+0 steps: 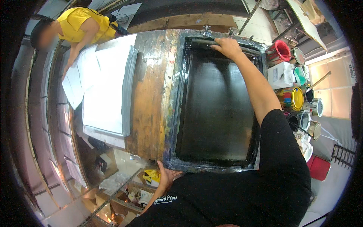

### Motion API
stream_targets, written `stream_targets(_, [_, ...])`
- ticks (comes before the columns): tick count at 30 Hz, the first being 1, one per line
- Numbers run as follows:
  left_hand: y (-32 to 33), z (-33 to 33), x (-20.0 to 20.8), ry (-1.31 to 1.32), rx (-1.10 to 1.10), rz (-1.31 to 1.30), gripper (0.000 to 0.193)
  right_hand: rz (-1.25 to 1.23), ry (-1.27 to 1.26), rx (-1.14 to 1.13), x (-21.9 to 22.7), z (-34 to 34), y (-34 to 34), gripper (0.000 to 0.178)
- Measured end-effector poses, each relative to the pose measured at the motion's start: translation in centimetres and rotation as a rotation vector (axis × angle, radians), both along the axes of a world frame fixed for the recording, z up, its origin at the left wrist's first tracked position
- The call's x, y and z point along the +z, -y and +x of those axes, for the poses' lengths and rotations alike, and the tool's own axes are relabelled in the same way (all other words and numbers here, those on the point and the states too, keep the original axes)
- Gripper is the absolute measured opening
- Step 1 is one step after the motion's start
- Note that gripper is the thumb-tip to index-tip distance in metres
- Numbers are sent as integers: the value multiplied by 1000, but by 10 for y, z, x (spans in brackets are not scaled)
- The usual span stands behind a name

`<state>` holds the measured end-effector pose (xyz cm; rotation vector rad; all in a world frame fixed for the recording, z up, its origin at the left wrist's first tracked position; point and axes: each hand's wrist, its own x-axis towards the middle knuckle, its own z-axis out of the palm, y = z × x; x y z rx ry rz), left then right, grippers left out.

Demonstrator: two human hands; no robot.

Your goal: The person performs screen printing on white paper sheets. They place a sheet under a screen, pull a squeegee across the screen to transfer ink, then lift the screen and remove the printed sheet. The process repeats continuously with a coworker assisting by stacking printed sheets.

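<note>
A screen-printing frame point(172, 125) with dark, ink-wet mesh lies on the wooden table in front of me. At its far end my right hand point(228, 48) is closed over a long squeegee point(204, 42), which lies across the frame's width. My right arm reaches over the frame's right side. By the near left corner of the frame is my left hand point(167, 177), thumb and fingers apart, holding nothing that I can see. Some of its fingertips are hard to make out against the frame's edge.
Left on the table point(145, 102) lies a stack of white paper sheets point(107, 90). A person in yellow point(85, 24) handles a loose sheet point(75, 85) there. Ink cans, including a red bucket point(279, 51) and a yellow-lidded can point(297, 98), line the right side. Boxes point(121, 206) fill shelves below left.
</note>
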<state>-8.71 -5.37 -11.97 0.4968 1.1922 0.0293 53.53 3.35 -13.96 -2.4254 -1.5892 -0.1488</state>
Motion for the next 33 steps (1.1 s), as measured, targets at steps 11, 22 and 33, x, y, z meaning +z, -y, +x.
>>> stream_targets(11, [-4, -14, 11, 425, -141, 139, 111, -148, -160, -58, 76, -322, 191, 42])
stream_targets(22, [-42, 76, 135, 928, -534, 1115, 94, 278, 355, -140, 310, -354, 182, 28])
stream_targets(33, [21, 77, -33, -138, -1350, 1695, 123, 393, 62, -128, 416, -288, 130, 36])
